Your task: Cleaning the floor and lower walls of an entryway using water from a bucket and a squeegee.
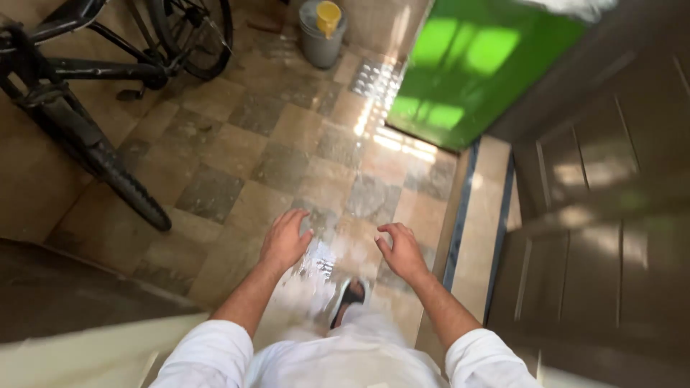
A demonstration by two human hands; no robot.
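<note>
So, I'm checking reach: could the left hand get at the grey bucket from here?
Probably not: the left hand hangs empty by the body, and the grey bucket stands across open tiled floor, well beyond the arm.

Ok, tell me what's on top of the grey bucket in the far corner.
A yellow cup-shaped container sits on top of the grey bucket, covering part of its opening. Whatever is inside the bucket cannot be seen. Both hands are empty and far from it.

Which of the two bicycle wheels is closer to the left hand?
The knobby-tyred wheel slanting down the left side is closer to the left hand. The other wheel sits at the top edge, beside the grey bucket.
</note>
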